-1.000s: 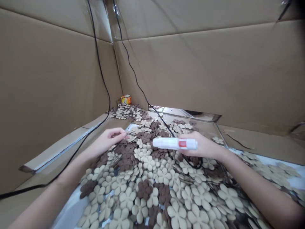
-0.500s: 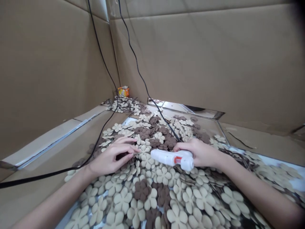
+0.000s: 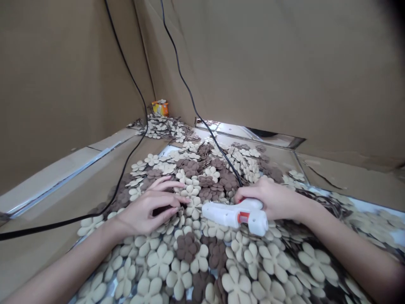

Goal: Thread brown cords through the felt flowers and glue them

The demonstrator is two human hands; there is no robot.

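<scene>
My right hand [image 3: 272, 200] grips a white glue gun [image 3: 236, 214] with a red trigger, its nozzle pointing left just above a heap of flower-shaped cutouts [image 3: 202, 253] in beige and dark brown. My left hand [image 3: 150, 209] rests on the cutouts left of the nozzle, fingers curled in a pinch on a small piece at the fingertips [image 3: 180, 208]; I cannot make out what it is. The gun's black cord [image 3: 205, 126] runs up from behind my right hand to the back wall.
Cardboard walls [image 3: 284, 67] close in the left, back and right. A second black cable [image 3: 126, 156] hangs down the left wall and crosses the floor. A small orange container [image 3: 160, 107] stands in the far corner beside more cutouts.
Both hands have come down onto the heap. The glue gun has dropped lower, its nozzle nearer my left fingertips, and the left fingers have curled into a pinch. The view has tilted downward.
</scene>
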